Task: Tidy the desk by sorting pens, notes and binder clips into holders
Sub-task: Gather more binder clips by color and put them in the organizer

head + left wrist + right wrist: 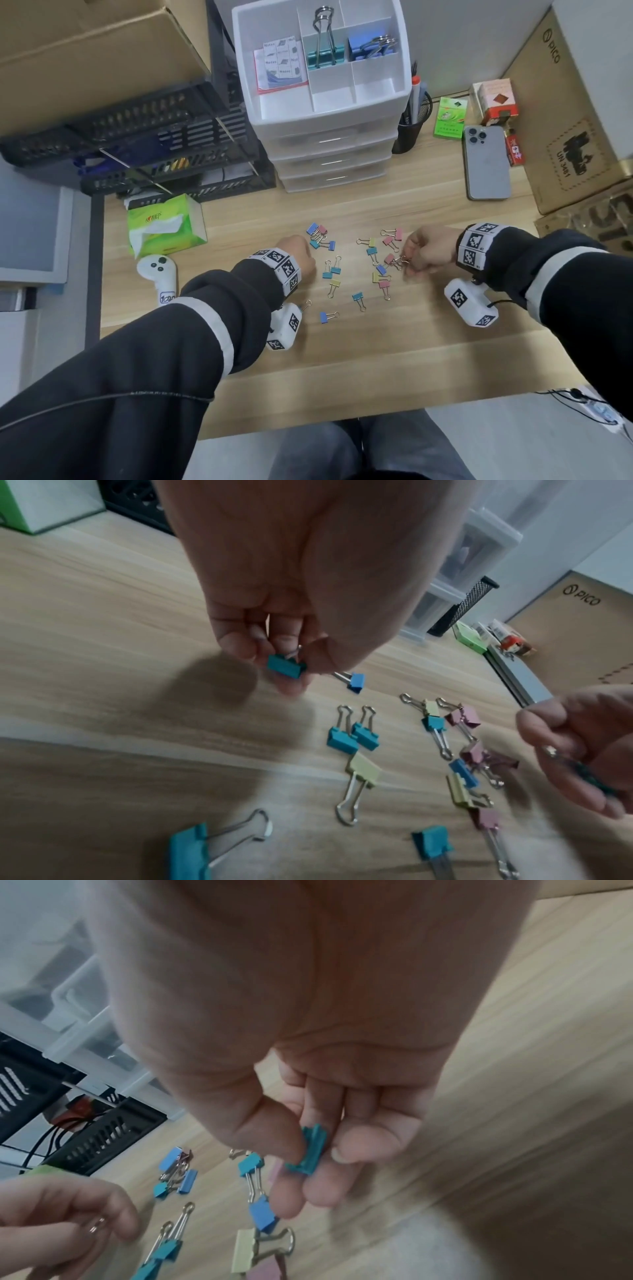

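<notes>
Several small coloured binder clips (pixel 356 267) lie scattered on the wooden desk (pixel 376 342) between my hands. My left hand (pixel 303 255) hovers at the left of the scatter; in the left wrist view its fingers (pixel 236 647) pinch a teal clip (pixel 286 666) just above the desk. At the right of the scatter my right hand (pixel 409 260) pinches another teal clip (pixel 308 1150) between thumb and fingers (pixel 363 1145). The white compartment organizer (pixel 383 89) at the back holds a note pad (pixel 281 61), a large teal clip (pixel 322 56) and blue clips (pixel 371 46).
A black mesh pen cup (pixel 412 120) with pens stands right of the organizer. A phone (pixel 486 164), small packets and a cardboard box (pixel 575 130) fill the back right. Black trays (pixel 137 137), a tissue pack (pixel 164 229) and a white controller (pixel 159 274) sit left.
</notes>
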A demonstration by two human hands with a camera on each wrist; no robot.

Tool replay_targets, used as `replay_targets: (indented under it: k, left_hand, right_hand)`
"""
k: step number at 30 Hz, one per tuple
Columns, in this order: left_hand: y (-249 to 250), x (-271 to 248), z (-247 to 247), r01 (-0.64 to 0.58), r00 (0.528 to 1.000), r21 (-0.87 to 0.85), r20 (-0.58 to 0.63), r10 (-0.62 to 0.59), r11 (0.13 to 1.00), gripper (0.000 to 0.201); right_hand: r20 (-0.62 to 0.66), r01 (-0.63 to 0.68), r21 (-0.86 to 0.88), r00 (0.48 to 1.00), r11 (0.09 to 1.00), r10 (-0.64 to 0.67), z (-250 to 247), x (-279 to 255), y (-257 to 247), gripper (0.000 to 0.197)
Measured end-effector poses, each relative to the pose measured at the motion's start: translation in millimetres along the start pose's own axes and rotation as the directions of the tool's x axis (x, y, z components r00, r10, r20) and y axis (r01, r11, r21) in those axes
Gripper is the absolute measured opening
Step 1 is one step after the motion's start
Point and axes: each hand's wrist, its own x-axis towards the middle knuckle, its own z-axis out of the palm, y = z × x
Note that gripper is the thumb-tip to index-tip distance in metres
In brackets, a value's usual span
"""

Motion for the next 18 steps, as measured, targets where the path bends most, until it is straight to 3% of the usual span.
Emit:
replay_targets:
  k: [7,9,12,18]
  left_hand:
    - [9.4,11.6,20.9,-0.128,0.984,0.119,0.142,0.111,0.985,0.014]
    - [8.9,13.0,27.4,-0.144,0.983,0.149,0.139,0.124,0.978,0.026]
    - [9.9,16.6,30.8,-0.169,0.983,0.194,0.108,0.150,0.966,0.044]
    - [13.3,16.6,18.8,-0.202,0.978,0.318,0.120,0.172,0.926,0.030]
  right_hand:
    - [0.036,-0.051,0.106,0.998,0.993,0.047,7.2,6.2,-4.4,0.024]
    - [0.044,-0.040,0.146,0.998,0.988,0.034,8.4,7.2,-8.3,0.021]
    - [0.038,-0.020,0.146,0.999,0.989,0.014,13.0,10.8,-14.1,0.032]
    - [-0.021,0.106,0.028,0.994,0.994,-0.105,25.1,24.9,-30.8,0.015]
